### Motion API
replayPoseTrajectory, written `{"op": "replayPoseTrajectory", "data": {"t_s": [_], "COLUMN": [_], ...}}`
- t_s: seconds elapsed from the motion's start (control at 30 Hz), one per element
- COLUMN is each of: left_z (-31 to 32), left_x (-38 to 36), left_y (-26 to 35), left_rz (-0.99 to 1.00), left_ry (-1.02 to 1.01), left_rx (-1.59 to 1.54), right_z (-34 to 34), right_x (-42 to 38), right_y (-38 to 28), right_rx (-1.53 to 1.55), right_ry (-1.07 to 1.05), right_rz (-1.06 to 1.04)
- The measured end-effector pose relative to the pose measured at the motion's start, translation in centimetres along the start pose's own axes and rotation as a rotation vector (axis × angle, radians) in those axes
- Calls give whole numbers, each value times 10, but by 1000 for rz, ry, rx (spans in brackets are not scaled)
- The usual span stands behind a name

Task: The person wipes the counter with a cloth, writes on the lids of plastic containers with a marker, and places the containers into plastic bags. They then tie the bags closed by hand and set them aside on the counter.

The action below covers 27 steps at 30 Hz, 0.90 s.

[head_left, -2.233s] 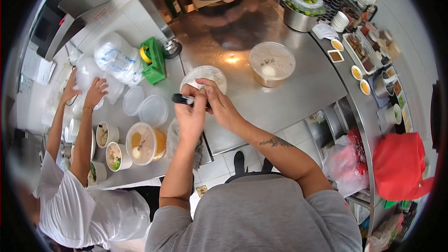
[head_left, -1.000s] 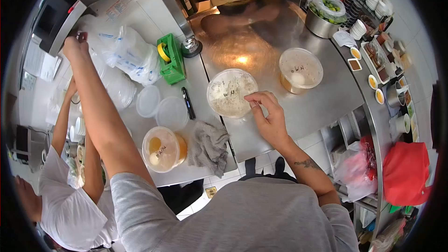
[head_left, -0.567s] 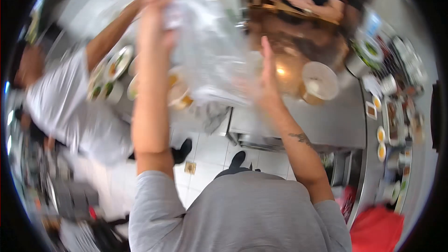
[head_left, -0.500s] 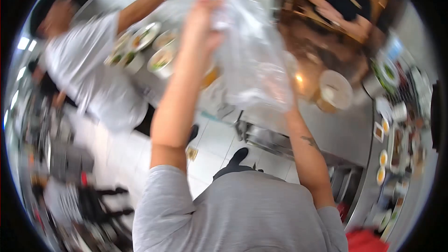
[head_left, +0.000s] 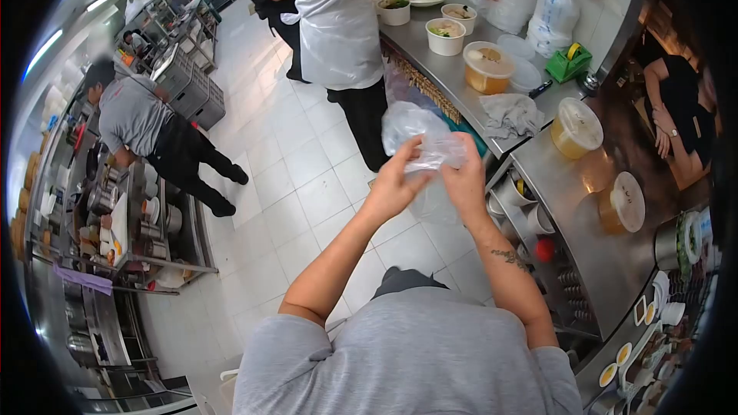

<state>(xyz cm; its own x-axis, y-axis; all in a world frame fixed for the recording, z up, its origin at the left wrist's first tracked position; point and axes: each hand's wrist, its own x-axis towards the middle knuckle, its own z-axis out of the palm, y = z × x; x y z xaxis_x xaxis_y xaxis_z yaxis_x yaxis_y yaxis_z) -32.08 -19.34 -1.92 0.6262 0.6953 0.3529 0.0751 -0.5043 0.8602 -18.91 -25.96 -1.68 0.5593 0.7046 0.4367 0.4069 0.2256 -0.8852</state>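
A thin clear plastic bag (head_left: pixel 413 124) is between my two hands, bunched and puffed out above the floor beside the counter. My left hand (head_left: pixel 396 188) grips its left edge between thumb and fingers. Closed on the right side of the bag's gathered film is my right hand (head_left: pixel 463 177), with the thumb toward me. Some film hangs below the hands, and nothing can be made out inside it. Right of my hands, two lidded tubs of yellowish liquid, a nearer tub (head_left: pixel 623 204) and a farther tub (head_left: pixel 576 129), stand on the steel counter (head_left: pixel 550 184).
Ahead, a co-worker in white (head_left: pixel 338 23) reaches over the counter beside food bowls (head_left: pixel 446 36), a soup tub (head_left: pixel 488 69) and a green tape dispenser (head_left: pixel 569 64). A crumpled cloth (head_left: pixel 511 115) lies near the counter corner. Another co-worker (head_left: pixel 142 119) bends over shelves at left.
My hands have come down and closer to me with the bag, which was stretched long and held high over the counter. The view has swung left, showing more of the aisle.
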Motion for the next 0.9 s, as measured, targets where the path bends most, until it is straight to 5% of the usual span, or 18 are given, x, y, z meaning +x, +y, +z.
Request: {"op": "replayPoseTrajectory", "data": {"t_s": [0.1, 0.13, 0.2, 0.23, 0.3, 0.37, 0.4, 0.5, 0.57, 0.67, 0.73, 0.77, 0.87, 0.9], "left_z": [-26, -31, -53, -63, -80, -101, -111, -161, -177, -195, -209, -218, -251, -248], "left_x": [-15, -19, -29, -34, -47, -59, -68, -92, -103, -112, -122, -126, -148, -150], "left_y": [-22, -23, -21, -18, -16, -31, -40, -123, -148, -156, -144, -139, -159, -143], "left_rz": [-376, -356, -402, -414, -584, -656, -711, -721, -742, -836, -838, -835, -502, -504], "left_ry": [55, 108, -182, -334, -374, -408, -211, 155, 411, 513, 421, 374, -228, -149], "left_rx": [-355, -593, -1146, -1419, -1180, -735, -539, -606, -799, -870, -1006, -1072, -1245, -884], "right_z": [18, 25, 40, 49, 67, 75, 80, 85, 112, 148, 159, 166, 188, 195], "right_x": [-13, -16, -25, -27, -29, -25, -27, -32, -38, -47, -50, -52, -61, -65], "right_y": [12, 30, 80, 93, 111, 123, 126, 81, 36, 6, -12, 9, 68, 63], "right_rx": [-170, -177, -187, -90, 104, 618, 879, 1342, 1204, 810, 532, 510, 584, 704], "right_ry": [-111, -136, -183, -159, -108, -140, -151, -551, -610, -625, -564, -559, -519, -487], "right_rz": [-49, -51, -48, 145, 529, 971, 1189, 1106, 1007, 727, 547, 625, 850, 922]}}
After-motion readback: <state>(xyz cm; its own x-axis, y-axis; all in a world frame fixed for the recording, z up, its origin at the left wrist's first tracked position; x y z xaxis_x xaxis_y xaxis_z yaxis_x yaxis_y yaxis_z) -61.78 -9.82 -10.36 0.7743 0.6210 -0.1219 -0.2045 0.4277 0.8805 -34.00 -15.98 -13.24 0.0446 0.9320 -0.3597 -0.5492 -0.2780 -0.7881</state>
